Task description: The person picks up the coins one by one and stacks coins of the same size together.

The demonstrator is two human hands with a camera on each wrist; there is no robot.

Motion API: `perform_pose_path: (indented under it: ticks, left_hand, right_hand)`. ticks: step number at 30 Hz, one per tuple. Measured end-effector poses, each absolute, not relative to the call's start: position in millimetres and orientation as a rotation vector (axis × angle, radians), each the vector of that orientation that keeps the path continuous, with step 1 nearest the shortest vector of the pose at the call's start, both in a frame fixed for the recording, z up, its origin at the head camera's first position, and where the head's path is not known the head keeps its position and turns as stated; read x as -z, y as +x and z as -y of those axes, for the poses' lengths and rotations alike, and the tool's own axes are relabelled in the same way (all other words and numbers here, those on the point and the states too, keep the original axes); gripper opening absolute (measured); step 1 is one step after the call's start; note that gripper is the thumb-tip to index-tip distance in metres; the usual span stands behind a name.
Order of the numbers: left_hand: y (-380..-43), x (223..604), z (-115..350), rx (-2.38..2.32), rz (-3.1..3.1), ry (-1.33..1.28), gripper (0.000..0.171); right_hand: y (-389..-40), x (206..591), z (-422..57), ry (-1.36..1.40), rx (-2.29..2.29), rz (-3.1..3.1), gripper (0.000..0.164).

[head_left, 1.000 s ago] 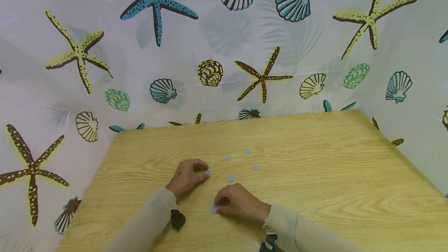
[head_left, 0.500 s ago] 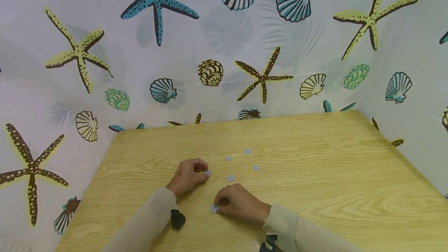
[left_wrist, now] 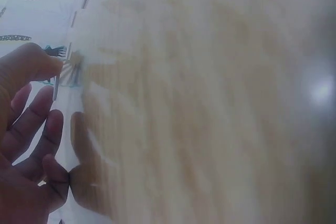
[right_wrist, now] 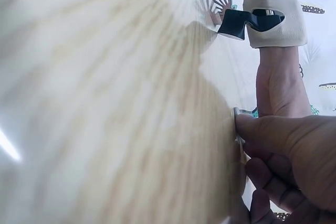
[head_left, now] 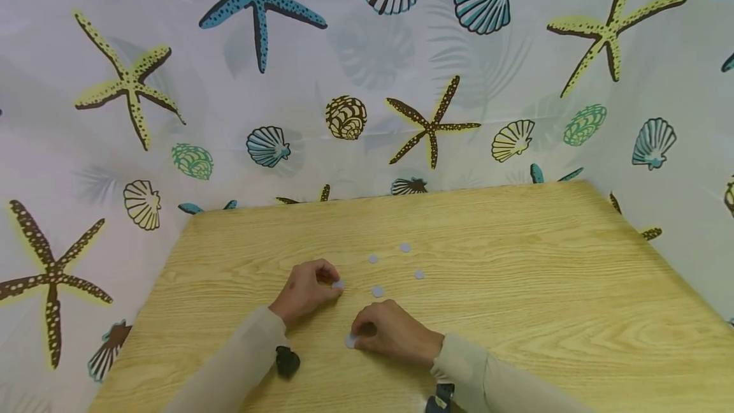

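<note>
My left hand [head_left: 306, 289] pinches a small, flat, pale grey disc [head_left: 338, 284] between thumb and fingers. In the left wrist view that disc [left_wrist: 56, 87] stands edge-on under the thumb, the other fingers loosely bent beside it. Nearer to me, my right hand [head_left: 392, 333] has thumb and fingertips on another pale disc [head_left: 351, 340], close over the wooden table. The right wrist view shows only a thin edge of this disc [right_wrist: 236, 112] by the thumb tip.
Several similar discs lie loose beyond the hands, among them a larger near one [head_left: 377, 291] and a far one [head_left: 405, 247]. The wood-grain table [head_left: 545, 285] reaches back to a hanging cloth [head_left: 367, 62] printed with starfish and shells.
My left hand has drawn very slightly back toward me and left, and its disc has shifted a little with it. My right hand and the loose discs have stayed put.
</note>
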State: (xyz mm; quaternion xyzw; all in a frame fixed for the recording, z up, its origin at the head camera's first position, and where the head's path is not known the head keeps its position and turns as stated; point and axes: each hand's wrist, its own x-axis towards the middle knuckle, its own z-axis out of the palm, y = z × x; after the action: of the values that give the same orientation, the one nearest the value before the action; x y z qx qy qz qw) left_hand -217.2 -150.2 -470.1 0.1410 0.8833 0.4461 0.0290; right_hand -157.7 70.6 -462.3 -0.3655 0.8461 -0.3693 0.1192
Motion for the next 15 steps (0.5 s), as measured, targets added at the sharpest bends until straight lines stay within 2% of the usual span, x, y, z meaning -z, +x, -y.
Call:
perform_pose_path:
  ticks: [15]
  left_hand:
    - [-199.0, 470.3, 163.4, -1.448, -2.684, 0.501, 0.020]
  right_hand:
    - [-158.1, 463.8, -69.9, -1.064, 1.093, -2.466, 0.012]
